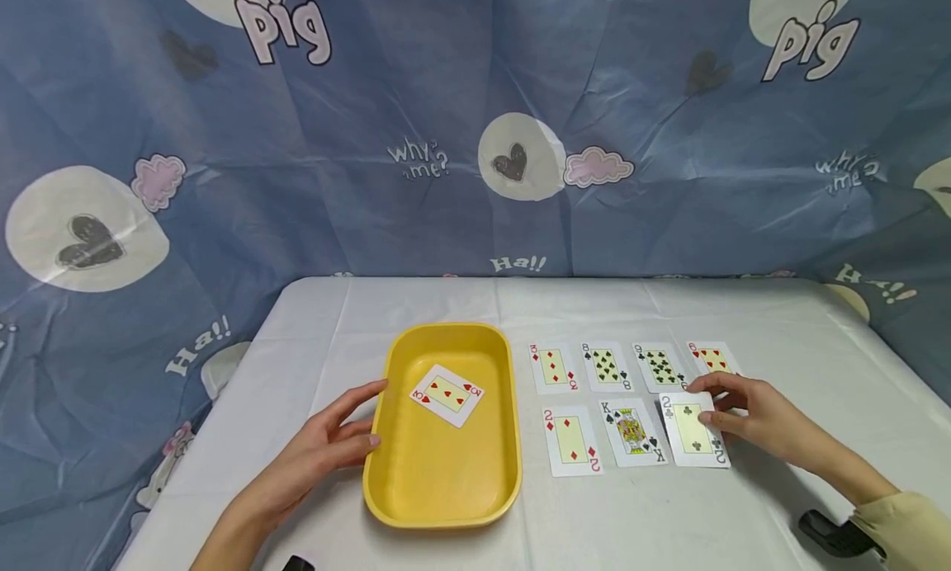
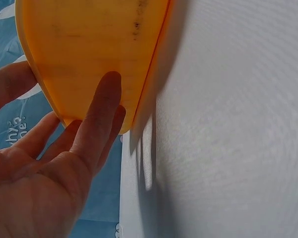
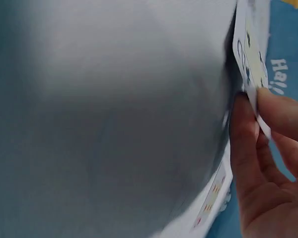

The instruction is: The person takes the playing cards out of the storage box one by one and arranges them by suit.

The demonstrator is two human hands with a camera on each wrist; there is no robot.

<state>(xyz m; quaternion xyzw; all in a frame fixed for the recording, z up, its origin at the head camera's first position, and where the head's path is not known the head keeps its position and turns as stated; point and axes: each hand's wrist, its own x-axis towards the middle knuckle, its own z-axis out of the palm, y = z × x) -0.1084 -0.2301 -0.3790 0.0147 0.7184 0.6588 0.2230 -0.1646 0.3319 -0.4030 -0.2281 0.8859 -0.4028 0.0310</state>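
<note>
My right hand (image 1: 758,410) pinches a two of clubs (image 1: 693,439) by its right edge, thumb on the face and fingers behind. In the right wrist view, the card (image 3: 253,54) stands tilted above the white cloth, and the right hand (image 3: 268,163) grips its edge. My left hand (image 1: 319,447) rests against the left side of a yellow tray (image 1: 377,472), fingers extended. The left wrist view shows the left hand (image 2: 64,158) with fingertips on the tray's outer wall (image 2: 89,39). One heart card (image 1: 447,395) lies face up inside the tray.
Right of the tray lie face-up cards in two rows: a three of diamonds (image 1: 553,369), eight of spades (image 1: 605,366), nine of clubs (image 1: 658,366) and six of hearts (image 1: 712,359) behind; a two of diamonds (image 1: 573,443) and king of spades (image 1: 631,432) in front. A blue patterned curtain (image 1: 446,224) hangs behind.
</note>
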